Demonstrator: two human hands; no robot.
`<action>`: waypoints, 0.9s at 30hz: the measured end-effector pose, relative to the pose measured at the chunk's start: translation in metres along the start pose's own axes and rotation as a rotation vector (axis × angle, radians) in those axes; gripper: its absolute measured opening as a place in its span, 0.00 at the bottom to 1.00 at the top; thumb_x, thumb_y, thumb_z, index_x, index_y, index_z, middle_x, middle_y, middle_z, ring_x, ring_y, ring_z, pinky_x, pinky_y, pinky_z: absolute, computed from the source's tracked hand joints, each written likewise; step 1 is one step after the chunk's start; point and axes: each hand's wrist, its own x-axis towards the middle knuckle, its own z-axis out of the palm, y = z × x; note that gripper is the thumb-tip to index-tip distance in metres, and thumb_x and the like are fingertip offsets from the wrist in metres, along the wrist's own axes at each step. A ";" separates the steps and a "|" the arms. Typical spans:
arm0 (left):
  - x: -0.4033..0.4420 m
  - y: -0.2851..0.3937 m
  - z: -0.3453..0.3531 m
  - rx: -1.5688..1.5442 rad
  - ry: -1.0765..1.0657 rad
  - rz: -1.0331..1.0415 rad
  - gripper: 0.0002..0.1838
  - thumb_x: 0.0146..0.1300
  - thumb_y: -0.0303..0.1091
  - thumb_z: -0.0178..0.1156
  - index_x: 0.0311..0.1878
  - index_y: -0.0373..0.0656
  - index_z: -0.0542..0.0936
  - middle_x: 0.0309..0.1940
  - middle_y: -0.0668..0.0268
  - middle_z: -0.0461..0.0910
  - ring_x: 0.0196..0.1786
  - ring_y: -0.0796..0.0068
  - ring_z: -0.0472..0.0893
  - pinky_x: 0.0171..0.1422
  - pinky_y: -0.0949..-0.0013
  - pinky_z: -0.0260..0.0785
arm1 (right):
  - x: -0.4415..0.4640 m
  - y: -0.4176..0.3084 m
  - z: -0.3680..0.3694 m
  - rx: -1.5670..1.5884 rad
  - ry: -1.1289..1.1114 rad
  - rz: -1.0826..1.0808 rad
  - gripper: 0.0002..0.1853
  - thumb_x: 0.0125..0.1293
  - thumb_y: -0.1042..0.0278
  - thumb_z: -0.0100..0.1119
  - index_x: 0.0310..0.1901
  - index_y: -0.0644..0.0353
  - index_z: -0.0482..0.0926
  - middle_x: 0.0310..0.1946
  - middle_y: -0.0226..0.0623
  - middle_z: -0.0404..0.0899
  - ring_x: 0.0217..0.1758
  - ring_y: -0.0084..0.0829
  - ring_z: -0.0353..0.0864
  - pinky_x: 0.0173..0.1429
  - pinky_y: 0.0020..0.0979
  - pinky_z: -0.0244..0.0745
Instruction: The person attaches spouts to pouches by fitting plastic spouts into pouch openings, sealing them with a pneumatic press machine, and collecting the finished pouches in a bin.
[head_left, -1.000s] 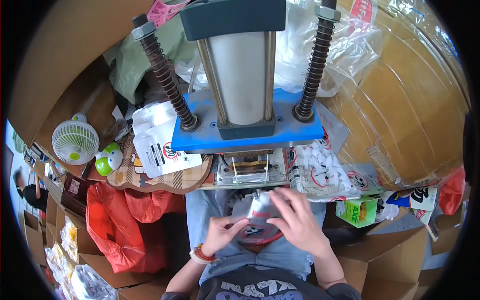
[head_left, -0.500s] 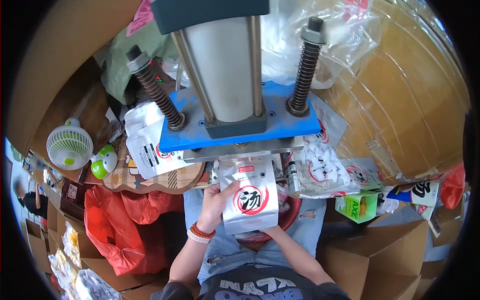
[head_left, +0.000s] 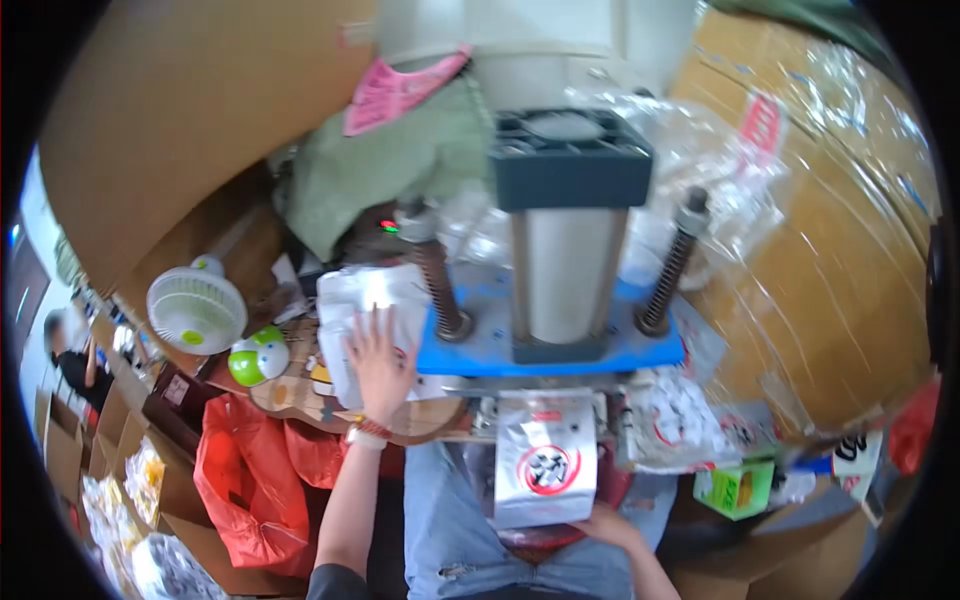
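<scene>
My left hand [head_left: 382,362] lies with fingers spread on a stack of white-silver pouches [head_left: 345,298], left of the blue-plated press [head_left: 465,355]. A silver pouch [head_left: 545,428] with a red ring and a black character hangs from under the press, its top edge at the metal jaw [head_left: 560,382]. At its lower right corner, my right hand [head_left: 608,526] grips the pouch, with some fingers hidden behind it. Below the pouch, a dark red basin [head_left: 613,487] sits between my knees, partly covered.
A white fan [head_left: 196,310] and a green-white toy-like object [head_left: 259,355] stand at the left. Red plastic bags [head_left: 245,480] hang below the wooden board [head_left: 300,395]. White scraps [head_left: 675,415] lie right of the press, near a green AXE box [head_left: 735,488]. Another person [head_left: 75,365] is far left.
My left hand has let go of the pouch and moved left onto the stack. My right hand has come into view at the pouch's lower right corner. The camera view has shifted.
</scene>
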 end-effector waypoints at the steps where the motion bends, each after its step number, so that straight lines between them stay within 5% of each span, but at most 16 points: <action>1: 0.004 -0.009 0.020 0.107 -0.038 0.039 0.38 0.68 0.51 0.56 0.78 0.50 0.59 0.79 0.57 0.53 0.83 0.50 0.46 0.80 0.32 0.32 | -0.020 -0.033 -0.041 0.138 0.049 0.107 0.17 0.69 0.63 0.63 0.56 0.58 0.81 0.49 0.46 0.85 0.50 0.42 0.86 0.53 0.38 0.79; 2: 0.004 -0.016 0.037 0.212 -0.088 0.082 0.39 0.68 0.53 0.55 0.78 0.50 0.59 0.80 0.57 0.52 0.83 0.50 0.45 0.79 0.31 0.30 | -0.037 -0.065 -0.080 0.125 0.177 0.179 0.13 0.68 0.65 0.64 0.51 0.60 0.83 0.40 0.42 0.87 0.41 0.36 0.88 0.45 0.32 0.81; 4: -0.003 -0.008 0.042 0.217 -0.083 0.070 0.43 0.66 0.53 0.54 0.80 0.50 0.54 0.81 0.56 0.47 0.83 0.50 0.43 0.78 0.29 0.27 | -0.069 -0.092 -0.124 0.471 0.656 0.211 0.11 0.71 0.70 0.59 0.46 0.68 0.84 0.35 0.40 0.86 0.39 0.25 0.85 0.45 0.31 0.79; 6: -0.010 -0.001 0.049 0.232 -0.107 0.057 0.45 0.63 0.49 0.55 0.81 0.48 0.51 0.82 0.54 0.44 0.84 0.49 0.40 0.78 0.29 0.25 | -0.064 -0.124 -0.168 -0.174 0.836 0.220 0.13 0.74 0.69 0.53 0.49 0.69 0.83 0.40 0.53 0.83 0.40 0.43 0.83 0.48 0.38 0.77; 8: -0.016 0.006 0.039 0.173 -0.145 0.050 0.45 0.63 0.48 0.55 0.81 0.48 0.51 0.82 0.54 0.43 0.84 0.49 0.40 0.78 0.29 0.24 | -0.040 -0.107 -0.180 -0.532 0.796 0.248 0.20 0.72 0.65 0.55 0.60 0.69 0.76 0.50 0.57 0.80 0.50 0.54 0.80 0.57 0.44 0.73; 10: -0.020 0.013 0.035 0.109 -0.176 0.045 0.45 0.62 0.47 0.55 0.81 0.48 0.51 0.82 0.54 0.43 0.84 0.49 0.40 0.78 0.29 0.24 | 0.005 -0.093 -0.173 -0.527 0.661 0.501 0.30 0.70 0.62 0.58 0.70 0.65 0.66 0.58 0.57 0.75 0.58 0.59 0.75 0.63 0.50 0.69; 12: -0.026 0.013 0.037 0.073 -0.203 0.025 0.45 0.63 0.47 0.55 0.81 0.47 0.51 0.82 0.54 0.42 0.84 0.51 0.39 0.79 0.30 0.24 | 0.041 -0.047 -0.142 -1.018 0.826 0.388 0.33 0.67 0.60 0.61 0.71 0.64 0.64 0.59 0.55 0.73 0.56 0.59 0.75 0.59 0.52 0.71; 15: -0.028 0.009 0.041 0.071 -0.172 0.017 0.43 0.64 0.46 0.54 0.81 0.47 0.51 0.82 0.55 0.45 0.84 0.51 0.41 0.80 0.33 0.24 | 0.070 -0.086 -0.145 -0.816 0.670 0.657 0.30 0.66 0.61 0.62 0.67 0.62 0.68 0.55 0.53 0.72 0.55 0.57 0.75 0.55 0.53 0.72; 19: -0.048 0.011 0.008 -0.093 0.064 -0.015 0.41 0.69 0.55 0.55 0.79 0.47 0.56 0.80 0.54 0.51 0.83 0.49 0.46 0.81 0.38 0.28 | 0.044 -0.082 -0.158 -0.743 0.745 0.508 0.27 0.61 0.63 0.66 0.63 0.54 0.73 0.54 0.45 0.73 0.55 0.51 0.75 0.55 0.51 0.70; 21: -0.079 0.020 -0.007 -0.039 -0.047 0.035 0.42 0.67 0.56 0.57 0.79 0.48 0.57 0.80 0.53 0.51 0.83 0.49 0.46 0.81 0.37 0.28 | 0.031 -0.078 -0.162 -0.635 0.807 0.302 0.27 0.59 0.65 0.68 0.61 0.51 0.74 0.52 0.42 0.74 0.56 0.51 0.73 0.56 0.50 0.68; 24: -0.134 0.025 -0.012 -0.029 -0.355 0.232 0.42 0.61 0.46 0.66 0.77 0.47 0.61 0.79 0.54 0.53 0.81 0.47 0.49 0.78 0.35 0.45 | 0.033 -0.084 -0.160 -0.573 0.884 0.245 0.25 0.58 0.67 0.69 0.58 0.51 0.75 0.52 0.42 0.74 0.56 0.52 0.72 0.57 0.51 0.67; 25: -0.141 0.025 -0.016 -0.055 -0.249 0.297 0.35 0.60 0.36 0.68 0.71 0.46 0.69 0.72 0.52 0.66 0.76 0.47 0.63 0.72 0.43 0.63 | 0.032 -0.085 -0.161 -0.565 0.895 0.213 0.25 0.58 0.70 0.68 0.59 0.53 0.74 0.50 0.42 0.75 0.54 0.50 0.73 0.59 0.50 0.67; 27: -0.151 0.019 -0.006 -0.293 -0.100 0.126 0.24 0.62 0.28 0.65 0.63 0.46 0.78 0.60 0.53 0.80 0.66 0.50 0.76 0.67 0.53 0.71 | 0.032 -0.073 -0.161 -0.492 0.889 0.200 0.24 0.58 0.70 0.68 0.58 0.54 0.75 0.49 0.43 0.76 0.54 0.49 0.74 0.59 0.49 0.68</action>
